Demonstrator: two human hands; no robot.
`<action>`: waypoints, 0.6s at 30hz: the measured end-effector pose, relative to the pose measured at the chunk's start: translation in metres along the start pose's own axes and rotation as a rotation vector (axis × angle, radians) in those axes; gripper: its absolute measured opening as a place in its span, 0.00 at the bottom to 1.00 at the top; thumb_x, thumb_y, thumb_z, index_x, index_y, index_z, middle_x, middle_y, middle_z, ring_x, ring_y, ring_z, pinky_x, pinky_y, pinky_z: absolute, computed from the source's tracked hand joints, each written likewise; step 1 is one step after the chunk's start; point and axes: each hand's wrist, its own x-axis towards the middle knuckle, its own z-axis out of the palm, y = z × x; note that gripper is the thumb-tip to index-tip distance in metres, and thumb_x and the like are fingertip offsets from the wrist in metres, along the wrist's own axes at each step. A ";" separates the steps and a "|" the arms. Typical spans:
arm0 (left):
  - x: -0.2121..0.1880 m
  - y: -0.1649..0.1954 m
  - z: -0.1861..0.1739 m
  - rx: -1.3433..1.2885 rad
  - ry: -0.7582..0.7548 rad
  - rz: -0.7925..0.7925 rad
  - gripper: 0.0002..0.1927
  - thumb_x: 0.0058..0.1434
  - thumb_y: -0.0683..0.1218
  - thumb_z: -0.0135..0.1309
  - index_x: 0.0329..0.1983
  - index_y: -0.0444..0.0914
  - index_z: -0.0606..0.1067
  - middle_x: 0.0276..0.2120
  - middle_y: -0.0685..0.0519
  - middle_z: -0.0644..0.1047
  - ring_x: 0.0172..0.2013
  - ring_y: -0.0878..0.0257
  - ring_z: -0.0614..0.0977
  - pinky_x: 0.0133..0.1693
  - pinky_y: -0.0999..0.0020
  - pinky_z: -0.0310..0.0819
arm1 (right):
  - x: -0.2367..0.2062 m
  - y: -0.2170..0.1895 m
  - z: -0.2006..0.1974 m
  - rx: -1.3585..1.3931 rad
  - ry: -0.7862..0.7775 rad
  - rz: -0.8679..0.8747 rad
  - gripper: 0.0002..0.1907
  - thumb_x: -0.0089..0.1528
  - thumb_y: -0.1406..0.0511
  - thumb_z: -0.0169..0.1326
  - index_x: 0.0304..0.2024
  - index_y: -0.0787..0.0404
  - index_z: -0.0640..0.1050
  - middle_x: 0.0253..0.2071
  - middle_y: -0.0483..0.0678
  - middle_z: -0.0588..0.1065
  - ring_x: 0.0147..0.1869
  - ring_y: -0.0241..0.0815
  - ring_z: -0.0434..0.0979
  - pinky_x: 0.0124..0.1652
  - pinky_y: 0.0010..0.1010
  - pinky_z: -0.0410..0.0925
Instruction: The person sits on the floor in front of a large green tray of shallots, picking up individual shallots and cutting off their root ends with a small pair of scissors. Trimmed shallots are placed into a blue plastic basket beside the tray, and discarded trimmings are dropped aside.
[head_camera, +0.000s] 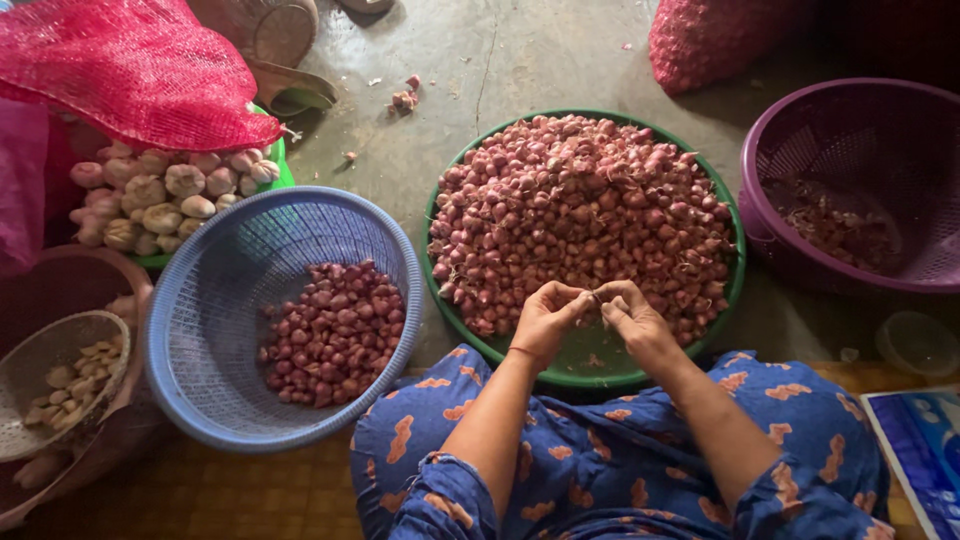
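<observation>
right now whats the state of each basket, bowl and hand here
green bowl: heaped with unpeeled shallots
blue basket: partly filled with peeled shallots
purple basket: holds a little pile of skins
left hand: pinching something small, too hidden to tell
right hand: fingertips on the same small thing
garlic: whole bulbs, part covered by red net sack

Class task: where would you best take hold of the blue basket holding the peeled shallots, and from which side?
Probably grip the blue basket by its thick rolled rim at the near right edge, beside the knee. The shallots lie heaped to the right, so lifting there, or with two hands on opposite rim edges, keeps it from tipping.
</observation>
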 end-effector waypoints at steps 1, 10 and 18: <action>0.000 -0.001 0.000 0.009 -0.002 0.008 0.09 0.66 0.43 0.61 0.43 0.32 0.77 0.38 0.50 0.83 0.37 0.67 0.82 0.40 0.73 0.77 | 0.000 0.000 0.001 -0.026 0.008 0.001 0.10 0.70 0.66 0.46 0.54 0.57 0.72 0.33 0.40 0.68 0.36 0.29 0.65 0.38 0.22 0.62; -0.002 0.004 -0.001 0.104 0.027 -0.035 0.15 0.58 0.39 0.63 0.49 0.35 0.77 0.41 0.53 0.82 0.41 0.66 0.83 0.44 0.67 0.81 | 0.005 -0.010 -0.013 0.077 -0.044 0.106 0.20 0.66 0.66 0.44 0.62 0.58 0.71 0.44 0.41 0.75 0.39 0.33 0.70 0.41 0.27 0.67; -0.004 0.005 -0.003 0.051 0.012 0.077 0.18 0.59 0.37 0.63 0.52 0.36 0.73 0.43 0.51 0.82 0.45 0.64 0.83 0.48 0.70 0.78 | 0.005 -0.007 -0.012 0.076 -0.038 0.168 0.19 0.70 0.65 0.44 0.62 0.59 0.75 0.47 0.45 0.77 0.40 0.31 0.70 0.41 0.24 0.66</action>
